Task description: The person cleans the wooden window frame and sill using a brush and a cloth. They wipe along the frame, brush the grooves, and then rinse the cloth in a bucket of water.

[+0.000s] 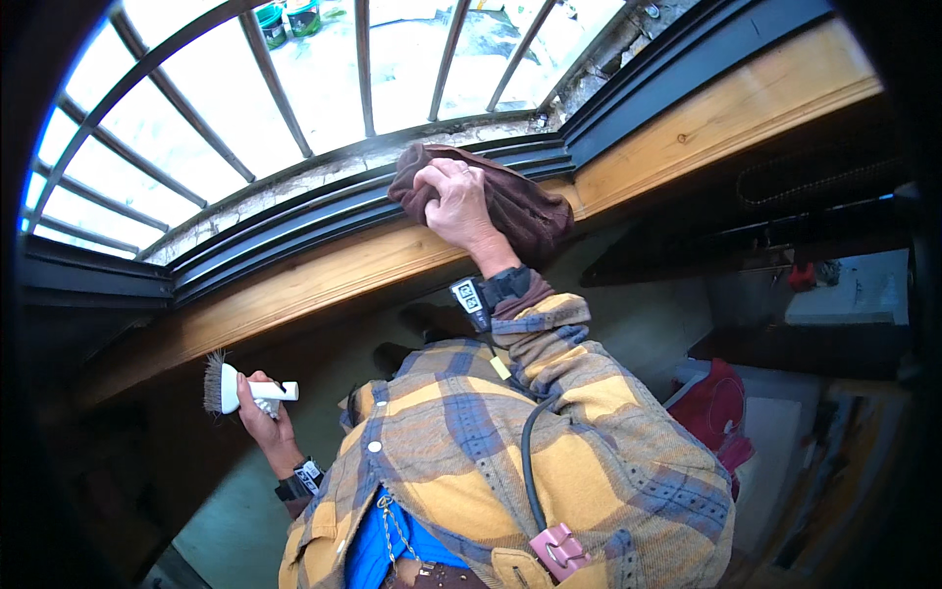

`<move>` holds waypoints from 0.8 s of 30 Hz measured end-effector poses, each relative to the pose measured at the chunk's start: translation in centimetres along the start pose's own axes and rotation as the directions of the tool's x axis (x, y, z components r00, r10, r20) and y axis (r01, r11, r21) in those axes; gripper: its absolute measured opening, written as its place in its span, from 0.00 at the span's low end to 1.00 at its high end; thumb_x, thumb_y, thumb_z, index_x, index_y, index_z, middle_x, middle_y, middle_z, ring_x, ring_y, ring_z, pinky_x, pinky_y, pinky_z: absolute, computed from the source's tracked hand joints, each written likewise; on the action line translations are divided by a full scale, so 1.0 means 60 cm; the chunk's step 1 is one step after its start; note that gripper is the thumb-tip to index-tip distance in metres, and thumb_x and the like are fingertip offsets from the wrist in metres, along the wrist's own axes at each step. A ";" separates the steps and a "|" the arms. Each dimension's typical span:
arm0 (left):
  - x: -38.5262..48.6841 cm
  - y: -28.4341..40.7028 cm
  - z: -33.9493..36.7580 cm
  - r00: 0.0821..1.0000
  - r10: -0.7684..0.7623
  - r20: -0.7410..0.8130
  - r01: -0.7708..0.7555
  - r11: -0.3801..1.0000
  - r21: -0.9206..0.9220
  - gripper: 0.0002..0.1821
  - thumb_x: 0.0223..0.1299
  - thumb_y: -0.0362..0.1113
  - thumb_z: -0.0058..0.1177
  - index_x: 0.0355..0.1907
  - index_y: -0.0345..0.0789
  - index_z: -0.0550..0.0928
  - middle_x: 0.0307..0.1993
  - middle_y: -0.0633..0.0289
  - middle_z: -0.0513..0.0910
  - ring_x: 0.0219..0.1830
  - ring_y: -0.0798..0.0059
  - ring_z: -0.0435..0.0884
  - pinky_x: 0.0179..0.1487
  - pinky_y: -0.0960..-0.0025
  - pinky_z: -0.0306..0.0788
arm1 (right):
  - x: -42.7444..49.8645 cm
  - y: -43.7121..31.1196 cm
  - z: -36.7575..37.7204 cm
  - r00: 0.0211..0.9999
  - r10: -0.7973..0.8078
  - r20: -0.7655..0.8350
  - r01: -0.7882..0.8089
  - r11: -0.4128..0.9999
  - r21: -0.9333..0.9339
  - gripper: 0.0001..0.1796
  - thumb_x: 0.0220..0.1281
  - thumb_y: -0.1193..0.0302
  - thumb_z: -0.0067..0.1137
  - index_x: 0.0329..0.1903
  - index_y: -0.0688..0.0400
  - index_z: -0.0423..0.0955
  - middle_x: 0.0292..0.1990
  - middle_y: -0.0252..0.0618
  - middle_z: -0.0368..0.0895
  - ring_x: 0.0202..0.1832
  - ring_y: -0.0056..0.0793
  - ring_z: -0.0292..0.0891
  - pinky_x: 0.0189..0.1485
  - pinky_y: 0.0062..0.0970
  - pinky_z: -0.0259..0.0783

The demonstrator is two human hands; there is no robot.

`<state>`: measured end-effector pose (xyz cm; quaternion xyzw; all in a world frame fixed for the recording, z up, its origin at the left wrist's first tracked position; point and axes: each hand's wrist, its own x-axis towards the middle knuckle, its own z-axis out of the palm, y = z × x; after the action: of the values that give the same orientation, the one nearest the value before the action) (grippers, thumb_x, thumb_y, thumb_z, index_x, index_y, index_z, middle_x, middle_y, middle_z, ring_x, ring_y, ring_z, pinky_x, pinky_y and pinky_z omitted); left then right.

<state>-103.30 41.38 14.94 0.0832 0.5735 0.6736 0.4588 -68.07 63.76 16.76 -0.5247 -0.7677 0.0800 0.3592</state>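
Observation:
My right hand grips a dark brown cloth and presses it on the black window track, at its right part. The cloth's loose end hangs over the wooden sill. Lower left, my left hand holds a white-handled brush with grey bristles turned to the left, away from the sill. Something whitish and crumpled shows in the same hand under the handle; what it is I cannot tell.
Curved metal bars stand beyond the track, with buckets outside. The black window frame rises at the right. A dark shelf and a red cloth or bag lie at the lower right. A cable hangs across my shirt.

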 end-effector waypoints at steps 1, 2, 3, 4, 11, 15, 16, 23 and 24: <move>-0.002 0.003 0.006 0.999 0.033 0.041 -0.033 0.999 -0.001 0.15 0.72 0.46 0.51 0.35 0.36 0.78 0.28 0.64 0.81 0.28 0.79 0.79 0.33 0.73 0.74 | -0.005 0.004 -0.020 0.998 0.032 0.063 -0.035 0.998 0.052 0.18 0.43 0.79 0.54 0.42 0.53 0.79 0.46 0.40 0.81 0.54 0.42 0.75 0.58 0.41 0.67; -0.005 0.007 0.014 0.999 0.035 0.023 -0.035 0.999 0.011 0.15 0.72 0.46 0.51 0.36 0.35 0.77 0.28 0.63 0.81 0.28 0.79 0.79 0.33 0.74 0.74 | -0.006 0.015 -0.049 0.991 0.023 0.129 -0.056 0.965 0.255 0.25 0.45 0.78 0.56 0.51 0.55 0.78 0.53 0.45 0.80 0.62 0.44 0.72 0.66 0.38 0.66; -0.006 0.008 0.019 0.999 0.039 0.013 -0.039 0.999 0.013 0.15 0.72 0.45 0.51 0.36 0.35 0.77 0.28 0.63 0.81 0.28 0.79 0.79 0.33 0.74 0.74 | -0.015 0.024 -0.077 0.999 -0.017 0.048 0.001 0.945 0.326 0.27 0.48 0.76 0.58 0.56 0.57 0.76 0.55 0.47 0.79 0.64 0.43 0.71 0.69 0.34 0.65; -0.006 0.009 0.021 0.999 0.040 0.016 -0.040 0.999 0.004 0.14 0.72 0.45 0.51 0.37 0.35 0.77 0.29 0.63 0.81 0.28 0.79 0.79 0.33 0.74 0.74 | -0.021 0.034 -0.105 0.999 0.024 -0.034 -0.014 0.966 0.258 0.26 0.50 0.75 0.59 0.57 0.57 0.76 0.54 0.48 0.80 0.61 0.44 0.74 0.66 0.36 0.67; -0.006 0.008 0.026 0.999 -0.008 0.045 0.009 1.000 -0.008 0.14 0.71 0.44 0.52 0.37 0.34 0.77 0.30 0.62 0.80 0.29 0.80 0.78 0.34 0.75 0.74 | -0.084 0.109 -0.163 0.749 0.661 0.038 -0.609 0.710 -0.353 0.14 0.62 0.64 0.56 0.46 0.60 0.77 0.39 0.56 0.84 0.45 0.57 0.80 0.49 0.50 0.74; -0.003 0.007 0.020 0.999 0.026 0.034 -0.026 1.000 -0.001 0.14 0.71 0.44 0.53 0.37 0.34 0.77 0.31 0.62 0.80 0.29 0.80 0.78 0.34 0.75 0.74 | -0.089 0.135 -0.143 0.759 0.629 -0.168 -0.651 0.727 -0.218 0.09 0.64 0.67 0.53 0.41 0.58 0.75 0.35 0.54 0.83 0.41 0.56 0.80 0.43 0.49 0.73; -0.001 0.006 0.017 0.999 0.032 0.025 -0.032 0.999 0.002 0.14 0.71 0.44 0.53 0.38 0.34 0.77 0.31 0.62 0.80 0.29 0.80 0.78 0.34 0.76 0.74 | -0.081 0.142 -0.142 0.832 0.468 -0.298 -0.538 0.813 -0.224 0.07 0.65 0.69 0.52 0.41 0.59 0.74 0.35 0.53 0.82 0.40 0.55 0.79 0.42 0.48 0.73; 0.003 0.002 -0.008 0.999 0.028 0.034 -0.028 1.000 0.008 0.13 0.71 0.43 0.52 0.37 0.34 0.76 0.30 0.61 0.80 0.30 0.80 0.78 0.34 0.76 0.75 | -0.010 0.177 -0.105 0.881 0.435 -0.187 -0.467 0.733 -0.494 0.30 0.62 0.66 0.60 0.64 0.64 0.63 0.52 0.54 0.79 0.58 0.49 0.72 0.61 0.46 0.64; 0.004 0.000 -0.010 0.998 0.040 0.057 -0.040 0.999 0.003 0.13 0.71 0.43 0.52 0.37 0.34 0.76 0.30 0.61 0.80 0.30 0.80 0.78 0.34 0.76 0.75 | -0.009 0.182 -0.096 0.875 0.445 -0.190 -0.471 0.694 -0.545 0.30 0.62 0.64 0.60 0.62 0.64 0.64 0.52 0.54 0.78 0.59 0.49 0.71 0.63 0.48 0.61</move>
<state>-103.83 41.12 14.63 0.1148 0.5599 0.6787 0.4612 -56.14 66.62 15.27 -0.7839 -0.5921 -0.0799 0.1686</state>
